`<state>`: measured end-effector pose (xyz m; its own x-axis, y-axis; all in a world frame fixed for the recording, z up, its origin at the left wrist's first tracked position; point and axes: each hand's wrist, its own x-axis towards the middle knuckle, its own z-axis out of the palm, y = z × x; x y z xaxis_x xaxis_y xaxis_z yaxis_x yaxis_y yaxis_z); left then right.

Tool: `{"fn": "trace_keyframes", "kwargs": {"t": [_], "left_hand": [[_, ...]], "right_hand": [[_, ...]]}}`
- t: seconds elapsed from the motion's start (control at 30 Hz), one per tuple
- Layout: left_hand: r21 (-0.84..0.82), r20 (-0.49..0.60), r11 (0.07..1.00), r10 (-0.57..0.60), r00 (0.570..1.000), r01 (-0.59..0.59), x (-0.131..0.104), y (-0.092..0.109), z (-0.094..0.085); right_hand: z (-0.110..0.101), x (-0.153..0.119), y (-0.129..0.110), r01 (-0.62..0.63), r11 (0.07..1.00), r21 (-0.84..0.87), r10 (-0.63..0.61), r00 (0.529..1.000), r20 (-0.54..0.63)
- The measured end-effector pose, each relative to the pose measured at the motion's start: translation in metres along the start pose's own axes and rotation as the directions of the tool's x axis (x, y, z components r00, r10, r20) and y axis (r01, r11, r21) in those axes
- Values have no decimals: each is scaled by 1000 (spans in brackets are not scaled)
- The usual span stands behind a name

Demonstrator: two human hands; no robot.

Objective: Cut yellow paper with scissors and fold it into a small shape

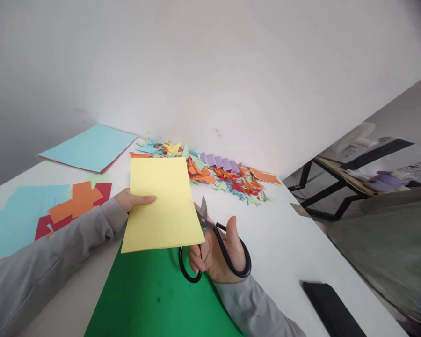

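Left hand point(136, 200) pinches the yellow paper point(163, 220) over the green mat point(154, 295)'s far end, right hand point(220, 256) gripping the black-handled scissors point(204, 222), blades point(204, 206) spread by the paper's right edge; best keep it taut, cutting line square

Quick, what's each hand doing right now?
Left hand: closed on the yellow paper, thumb on top.
Right hand: holding the black-handled scissors at the paper's right edge.
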<state>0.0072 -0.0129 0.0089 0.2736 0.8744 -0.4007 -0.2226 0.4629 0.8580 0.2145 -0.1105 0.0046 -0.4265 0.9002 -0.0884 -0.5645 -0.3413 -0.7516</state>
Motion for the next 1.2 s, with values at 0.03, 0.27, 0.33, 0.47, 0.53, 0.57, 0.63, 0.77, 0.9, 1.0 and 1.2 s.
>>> {"fn": "trace_keyframes", "kwargs": {"t": [0.03, 0.27, 0.33, 0.47, 0.53, 0.57, 0.63, 0.77, 0.9, 1.0, 1.2], "left_hand": [[5, 1, 1000, -5, 1000, 5, 0, 0, 0], [9, 51, 1000, 1, 999, -1, 1, -3, -1], [16, 82, 1000, -28, 996, 27, 0, -4, 1], [0, 147, 995, -97, 984, 99, -9, 1, 5], [-30, 161, 988, -147, 976, 153, -15, 6, 7], [-44, 156, 982, -173, 973, 181, -17, 9, 8], [-72, 121, 975, -200, 972, 209, -21, 13, 8], [-98, 39, 975, -198, 979, 201, -21, 15, 8], [-64, 102, 971, -223, 970, 230, -16, 13, 4], [-59, 121, 983, -167, 978, 175, -10, 10, 1], [-43, 122, 998, -29, 992, 35, 1, 3, -5]], "right_hand": [[0, 0, 0, 0, 1000, 10, 0, 1000, 15], [-3, 0, -2, -29, 1000, -7, 29, 998, 48], [-3, 0, -2, -36, 999, -37, 36, 999, 12], [-4, -1, -5, -43, 999, -26, 44, 999, 17], [-4, -2, -6, -44, 999, -13, 45, 999, 27], [-4, -2, -7, -48, 999, -15, 48, 998, 28], [-4, -3, -8, -65, 997, -28, 66, 998, 25], [-5, -4, -7, -95, 995, -41, 97, 994, 40], [-7, -4, -6, -82, 996, -39, 84, 994, 67], [-8, -3, -6, -65, 998, -17, 67, 992, 106], [-6, -2, -5, -54, 998, -20, 56, 996, 76]]}}
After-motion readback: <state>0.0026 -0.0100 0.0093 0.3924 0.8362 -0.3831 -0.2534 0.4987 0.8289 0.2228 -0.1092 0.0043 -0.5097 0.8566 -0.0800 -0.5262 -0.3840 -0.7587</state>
